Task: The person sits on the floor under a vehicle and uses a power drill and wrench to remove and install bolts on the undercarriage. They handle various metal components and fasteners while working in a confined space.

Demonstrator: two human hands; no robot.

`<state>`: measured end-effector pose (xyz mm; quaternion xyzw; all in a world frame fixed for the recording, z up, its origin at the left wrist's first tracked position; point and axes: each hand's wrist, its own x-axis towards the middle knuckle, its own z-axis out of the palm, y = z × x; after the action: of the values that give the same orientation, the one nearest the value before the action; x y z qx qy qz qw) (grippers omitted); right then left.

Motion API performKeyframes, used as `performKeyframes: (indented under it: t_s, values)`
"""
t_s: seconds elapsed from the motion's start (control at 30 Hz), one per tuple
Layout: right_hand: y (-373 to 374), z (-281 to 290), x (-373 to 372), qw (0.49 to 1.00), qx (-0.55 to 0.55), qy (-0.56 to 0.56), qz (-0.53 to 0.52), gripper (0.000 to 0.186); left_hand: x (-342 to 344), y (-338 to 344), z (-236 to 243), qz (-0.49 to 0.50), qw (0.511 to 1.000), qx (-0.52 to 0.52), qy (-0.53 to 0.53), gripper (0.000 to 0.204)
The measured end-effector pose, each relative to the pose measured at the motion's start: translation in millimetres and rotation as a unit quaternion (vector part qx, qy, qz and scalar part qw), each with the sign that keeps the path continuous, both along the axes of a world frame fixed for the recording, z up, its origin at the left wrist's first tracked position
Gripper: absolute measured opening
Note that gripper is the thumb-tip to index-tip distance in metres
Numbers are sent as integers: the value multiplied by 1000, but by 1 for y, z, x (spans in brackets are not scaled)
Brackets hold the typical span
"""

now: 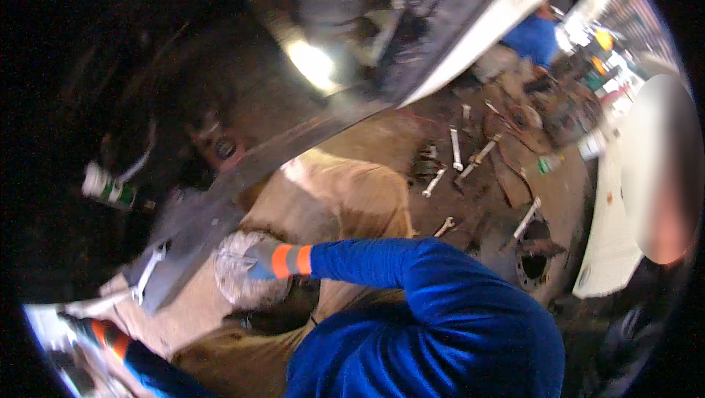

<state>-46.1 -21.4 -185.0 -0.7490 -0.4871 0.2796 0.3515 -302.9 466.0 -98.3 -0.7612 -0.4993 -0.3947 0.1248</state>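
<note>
My right hand (263, 260), in a dark glove with an orange-and-grey cuff, is over a round, whitish, crumpled-looking thing (252, 288) between my legs. Its fingers are blurred, and whether they grip anything does not show. At the lower left my left hand (89, 330), also gloved, reaches to a white panel (48, 319) and seems to touch it. Those fingers are dark and smeared. Between the two hands, a silver combination wrench (149, 275) lies on a dark grey flat surface (170, 280).
Several wrenches, one a spanner (456, 148), lie on the dirty floor at right. Near them are a flanged metal hub (534, 266) and a green-labelled bottle (549, 163). A lit lamp (311, 64) shines ahead under a vehicle body (470, 38). A person in blue (532, 40) is farther back; another stands at the right edge.
</note>
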Motion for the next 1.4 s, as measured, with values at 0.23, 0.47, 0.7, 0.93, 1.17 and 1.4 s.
performKeyframes:
  t_s: [0.23, 0.47, 0.7, 0.93, 1.17, 1.4]
  values:
    - [-43, -85, 2, 979, -175, 10, -108, 34, 47, -48, 14, 304, 871, 12, 386, 49]
    - [-32, -129, -10, 975, -135, -145, -102, 27, 70, -75, 31, -177, 865, -126, -451, 62]
    - [-13, -195, -19, 978, -123, -102, -130, 27, 90, -108, 64, -185, 783, -167, -570, 72]
    - [-22, -221, -20, 972, -163, -13, -168, 25, 91, -123, 76, -91, 778, -212, -584, 94]
    - [-17, -203, -21, 979, -115, -117, -123, 26, 95, -116, 72, -135, 745, -194, -624, 77]
    - [-18, -263, -13, 903, -110, 257, -325, 29, 106, -109, 68, -170, 747, -183, -616, 67]
